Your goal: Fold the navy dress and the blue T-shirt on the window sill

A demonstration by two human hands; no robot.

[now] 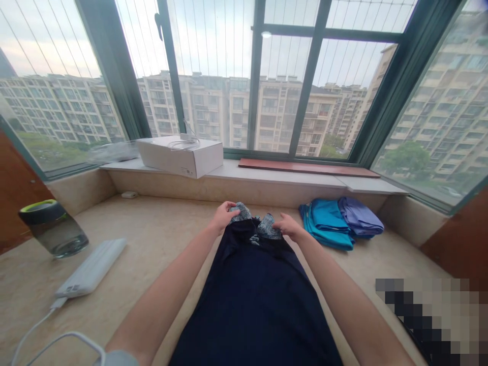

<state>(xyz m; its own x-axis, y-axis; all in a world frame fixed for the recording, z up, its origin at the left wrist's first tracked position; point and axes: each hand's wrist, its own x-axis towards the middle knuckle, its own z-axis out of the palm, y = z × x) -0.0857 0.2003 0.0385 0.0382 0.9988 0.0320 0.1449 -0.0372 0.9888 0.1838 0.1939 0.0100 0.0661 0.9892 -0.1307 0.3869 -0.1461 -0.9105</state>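
A dark navy garment (pixel 259 300) lies spread on the beige stone surface, its wide part running off the bottom of the view. Its far end has grey-blue patterned pieces at the left and right. My left hand (pixel 224 216) pinches the left patterned piece (pixel 241 212) between thumb and fingers. At the other side, my right hand (pixel 288 226) has its fingers closed on the edge of the right patterned piece (pixel 268 227). Both forearms reach forward along the garment's sides.
Folded teal (pixel 328 221) and purple (pixel 360 216) clothes lie right of my right hand. To the left are a bottle (pixel 55 229) and a white power bank (pixel 91 268) with a cable. A white box (pixel 179 155) and a reddish board (pixel 308 168) rest on the sill.
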